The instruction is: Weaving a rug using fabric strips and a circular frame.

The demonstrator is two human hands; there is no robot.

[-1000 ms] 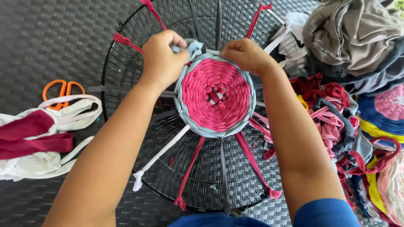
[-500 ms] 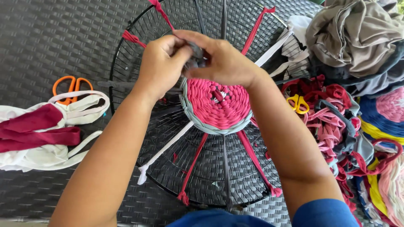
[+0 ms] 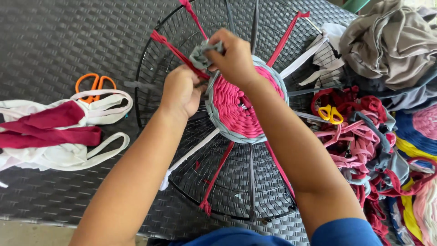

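Right hand [image 3: 234,57] pinches a grey fabric strip [image 3: 202,52]; left hand [image 3: 182,91] grips a red spoke strip [image 3: 180,52] beside the round pink weave [image 3: 239,107].

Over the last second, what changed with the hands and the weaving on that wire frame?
Both hands moved from the woven disc's upper edge, where they sat apart, to its upper left and closed together. The right hand now pinches a bunched grey fabric strip lifted over a red spoke strip; the left hand grips just below it. The pink and grey woven disc, round wire frame and orange scissors stayed put.
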